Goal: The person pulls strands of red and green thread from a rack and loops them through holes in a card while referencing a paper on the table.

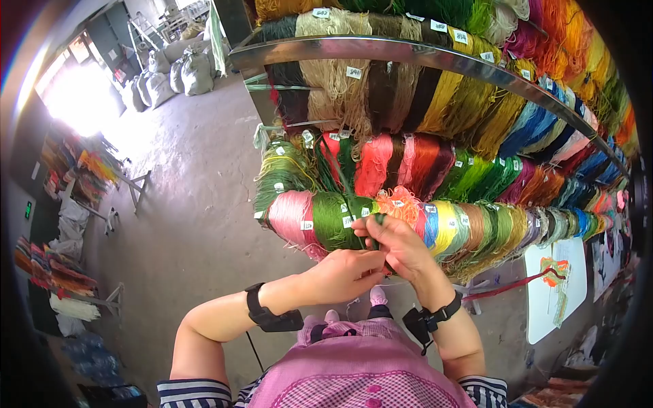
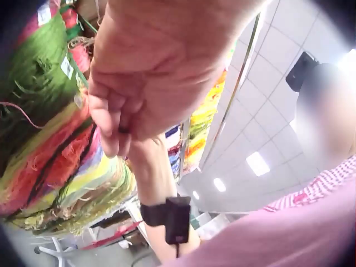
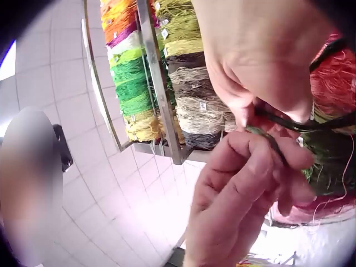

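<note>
currently | dark green strand [image 3: 281, 121]: long axis slants up-left in head view | both hands [image 1: 350, 273] [image 1: 403, 250]: curled, pinching it

Left hand [image 2: 150, 72]: cut off at the top of the left wrist view.
Right hand [image 3: 264, 67]: cut off at the top of the right wrist view.
Green thread [image 3: 334, 123]: partly hidden by both hands.
Paper tags [image 1: 354, 73]: writing too small to read.
Head [image 2: 322, 108]: blurry.
Pink apron [image 1: 326, 377]: cut off at the bottom.
</note>
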`<state>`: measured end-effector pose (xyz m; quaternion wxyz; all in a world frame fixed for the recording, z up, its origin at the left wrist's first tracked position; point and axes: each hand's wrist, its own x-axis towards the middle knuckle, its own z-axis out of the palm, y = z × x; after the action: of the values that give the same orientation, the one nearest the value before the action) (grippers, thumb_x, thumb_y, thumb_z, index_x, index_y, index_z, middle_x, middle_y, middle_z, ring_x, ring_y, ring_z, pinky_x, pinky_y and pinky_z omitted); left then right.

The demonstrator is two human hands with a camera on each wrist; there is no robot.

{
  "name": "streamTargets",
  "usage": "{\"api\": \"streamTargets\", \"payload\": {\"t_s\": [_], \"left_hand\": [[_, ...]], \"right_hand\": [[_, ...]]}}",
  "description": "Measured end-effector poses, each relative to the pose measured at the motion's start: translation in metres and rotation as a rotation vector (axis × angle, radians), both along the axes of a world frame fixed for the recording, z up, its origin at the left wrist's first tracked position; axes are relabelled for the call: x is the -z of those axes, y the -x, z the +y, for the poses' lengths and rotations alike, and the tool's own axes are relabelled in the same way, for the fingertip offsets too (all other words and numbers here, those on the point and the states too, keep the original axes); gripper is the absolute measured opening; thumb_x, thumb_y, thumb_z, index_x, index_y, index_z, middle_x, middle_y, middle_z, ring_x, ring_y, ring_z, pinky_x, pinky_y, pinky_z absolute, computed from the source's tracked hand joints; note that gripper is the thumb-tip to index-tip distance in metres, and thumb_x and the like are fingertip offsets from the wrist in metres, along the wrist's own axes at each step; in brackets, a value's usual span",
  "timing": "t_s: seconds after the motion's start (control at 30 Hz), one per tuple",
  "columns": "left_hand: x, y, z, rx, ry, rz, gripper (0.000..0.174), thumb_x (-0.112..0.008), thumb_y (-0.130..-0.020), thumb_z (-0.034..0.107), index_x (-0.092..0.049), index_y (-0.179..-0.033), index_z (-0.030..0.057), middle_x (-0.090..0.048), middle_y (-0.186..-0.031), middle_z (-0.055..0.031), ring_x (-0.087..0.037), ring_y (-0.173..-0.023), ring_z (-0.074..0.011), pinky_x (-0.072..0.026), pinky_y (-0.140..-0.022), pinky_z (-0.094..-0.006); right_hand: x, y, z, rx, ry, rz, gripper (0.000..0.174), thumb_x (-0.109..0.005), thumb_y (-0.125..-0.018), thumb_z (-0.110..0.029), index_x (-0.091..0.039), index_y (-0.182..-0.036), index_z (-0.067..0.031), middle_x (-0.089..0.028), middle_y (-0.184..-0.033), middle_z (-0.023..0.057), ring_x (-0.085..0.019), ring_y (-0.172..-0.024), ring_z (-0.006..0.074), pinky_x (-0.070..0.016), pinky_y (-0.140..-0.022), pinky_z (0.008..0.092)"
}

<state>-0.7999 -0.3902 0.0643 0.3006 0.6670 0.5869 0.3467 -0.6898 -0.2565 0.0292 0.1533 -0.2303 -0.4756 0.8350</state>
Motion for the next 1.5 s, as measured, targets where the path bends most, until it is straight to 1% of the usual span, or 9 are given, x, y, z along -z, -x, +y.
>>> {"api": "streamTargets", "payload": {"t_s": [0.1,0.27,0.37,0.47,0.8,1.03,1.17,1.27,1.5], "left_hand": [[0.0,0.023,0.005,-0.01,-0.025,-0.055,0.006,-0.063,-0.086,0.008,-0.064,-0.091,0.0042,-0.065,-0.072,-0.0077,-0.062,-0.066,-0.0124,-0.0514,-0.062,-0.0309],[0.053,0.153,0.078,-0.689,-0.1,0.449,0.027,-0.074,-0.078,0.024,-0.064,-0.09,0.0018,-0.069,-0.073,-0.009,-0.069,-0.064,-0.0172,-0.0538,-0.062,-0.0318],[0.056,0.179,0.117,-0.671,0.369,0.208,0.028,-0.078,-0.074,0.032,-0.067,-0.081,0.0071,-0.071,-0.071,-0.008,-0.068,-0.069,-0.0211,-0.0529,-0.072,-0.0326],[0.051,0.172,0.14,-0.75,0.415,0.266,0.026,-0.074,-0.078,0.033,-0.068,-0.079,0.0077,-0.071,-0.07,-0.0052,-0.07,-0.066,-0.0179,-0.0534,-0.071,-0.0311],[0.055,0.169,0.109,-0.695,0.243,-0.161,0.016,-0.066,-0.088,0.015,-0.068,-0.078,0.0032,-0.071,-0.081,-0.0036,-0.067,-0.059,-0.0123,-0.0433,-0.05,-0.0234],[0.046,0.162,0.077,-0.714,0.183,-0.473,0.018,-0.062,-0.092,0.016,-0.066,-0.083,0.0013,-0.07,-0.087,-0.006,-0.066,-0.065,-0.0097,-0.0482,-0.058,-0.0237],[0.055,0.166,0.059,-0.681,-0.05,0.272,0.022,-0.055,-0.098,0.022,-0.061,-0.088,0.0032,-0.069,-0.089,-0.0064,-0.058,-0.068,-0.0073,-0.0453,-0.065,-0.0218],[0.033,0.132,0.052,-0.503,0.146,-0.577,0.018,-0.048,-0.101,0.018,-0.058,-0.098,0.0042,-0.07,-0.096,-0.0104,-0.059,-0.064,-0.0086,-0.0476,-0.063,-0.0213],[0.023,0.036,0.044,-0.407,0.166,-0.849,0.027,-0.045,-0.103,0.03,-0.059,-0.1,0.007,-0.059,-0.072,0.0034,-0.058,-0.057,-0.0053,-0.033,-0.045,-0.0165]], "right_hand": [[-0.007,-0.017,0.002,0.139,0.246,0.226,0.018,-0.055,-0.1,-0.025,-0.06,-0.097,-0.0075,-0.058,-0.076,-0.0002,-0.052,-0.065,0.0083,-0.0405,-0.059,0.0201],[-0.006,-0.046,0.008,0.107,0.054,0.146,0.019,-0.053,-0.1,-0.024,-0.06,-0.095,-0.0072,-0.055,-0.066,-0.0015,-0.049,-0.059,0.008,-0.0392,-0.054,0.0221],[-0.006,-0.042,-0.002,0.085,-0.023,0.085,0.022,-0.053,-0.1,-0.025,-0.061,-0.095,-0.0062,-0.055,-0.067,-0.0016,-0.048,-0.059,0.0077,-0.0377,-0.055,0.0212],[-0.006,-0.041,-0.002,0.084,-0.04,0.073,0.021,-0.055,-0.099,-0.026,-0.062,-0.094,-0.0066,-0.055,-0.069,-0.0025,-0.047,-0.061,0.0071,-0.0352,-0.056,0.0204],[-0.007,-0.047,0.011,0.075,-0.012,0.072,0.022,-0.056,-0.099,-0.027,-0.062,-0.095,-0.0062,-0.054,-0.071,-0.0039,-0.046,-0.063,0.0062,-0.0347,-0.058,0.02],[-0.011,-0.047,0.006,0.038,-0.034,0.047,0.022,-0.055,-0.099,-0.027,-0.063,-0.096,-0.0056,-0.054,-0.072,-0.0044,-0.046,-0.063,0.0061,-0.0345,-0.058,0.0198],[-0.012,-0.047,0.004,0.025,-0.059,0.04,0.022,-0.055,-0.099,-0.026,-0.062,-0.097,-0.0057,-0.052,-0.071,-0.0038,-0.045,-0.063,0.0062,-0.0332,-0.057,0.0199],[-0.013,-0.045,0.0,0.036,-0.053,0.053,0.021,-0.055,-0.099,-0.026,-0.062,-0.096,-0.0061,-0.052,-0.07,-0.0032,-0.045,-0.062,0.0064,-0.0325,-0.057,0.02],[-0.009,-0.039,-0.008,0.002,-0.049,0.074,0.021,-0.055,-0.099,-0.026,-0.062,-0.096,-0.0065,-0.052,-0.07,-0.0028,-0.045,-0.061,0.0067,-0.0333,-0.055,0.0205]]}}
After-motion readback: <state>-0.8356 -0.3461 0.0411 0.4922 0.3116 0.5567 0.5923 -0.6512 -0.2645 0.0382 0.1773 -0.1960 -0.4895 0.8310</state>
